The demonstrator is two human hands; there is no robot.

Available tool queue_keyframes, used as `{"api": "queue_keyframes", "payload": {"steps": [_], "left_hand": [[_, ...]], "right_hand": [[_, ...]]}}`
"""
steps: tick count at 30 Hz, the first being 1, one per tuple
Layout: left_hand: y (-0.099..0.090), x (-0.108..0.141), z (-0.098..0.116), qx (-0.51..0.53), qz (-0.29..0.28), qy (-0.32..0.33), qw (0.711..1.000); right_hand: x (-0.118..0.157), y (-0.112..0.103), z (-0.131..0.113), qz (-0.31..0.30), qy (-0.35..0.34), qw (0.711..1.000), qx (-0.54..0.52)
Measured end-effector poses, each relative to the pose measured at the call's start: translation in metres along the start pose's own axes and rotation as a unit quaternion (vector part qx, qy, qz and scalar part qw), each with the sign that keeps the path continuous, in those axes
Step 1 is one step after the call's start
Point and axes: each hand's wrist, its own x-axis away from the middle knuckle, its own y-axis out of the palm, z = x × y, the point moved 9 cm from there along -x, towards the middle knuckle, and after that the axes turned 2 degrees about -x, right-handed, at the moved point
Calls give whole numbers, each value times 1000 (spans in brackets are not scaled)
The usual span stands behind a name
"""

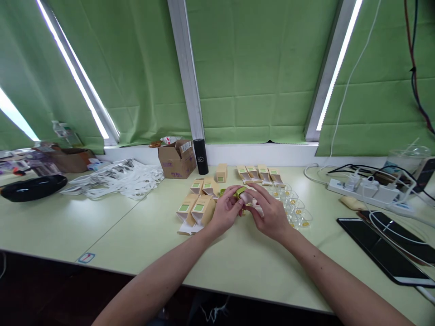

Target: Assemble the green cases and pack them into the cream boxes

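Above the middle of the table, my left hand (226, 209) and my right hand (271, 213) meet around a small white and green piece (245, 197). Both have their fingers closed on it, and what exactly it is cannot be made out. Beside my left hand stand several small kraft-paper boxes (203, 206) with green labels and open flaps. Several clear plastic cups (295, 203) with yellow spots lie just past my right hand, which hides some of them. Something green shows partly behind my left fingers.
More kraft boxes (261, 174) stand farther back, near a black cylinder (200, 156) and a brown carton (177, 159). White straps (113, 179) are heaped at left, by a black case (34, 187). At right lie a power strip (370, 194), cables and a dark tablet (382, 249).
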Motion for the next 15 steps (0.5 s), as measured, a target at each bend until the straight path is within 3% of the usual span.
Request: {"api": "queue_keyframes", "payload": {"steps": [5, 15], "left_hand": [[8, 3, -12, 26, -38, -57, 997], [13, 6, -5, 18, -57, -39, 997]], "right_hand": [[1, 3, -3, -12, -37, 999, 19], [1, 1, -10, 6, -65, 996, 65]]}}
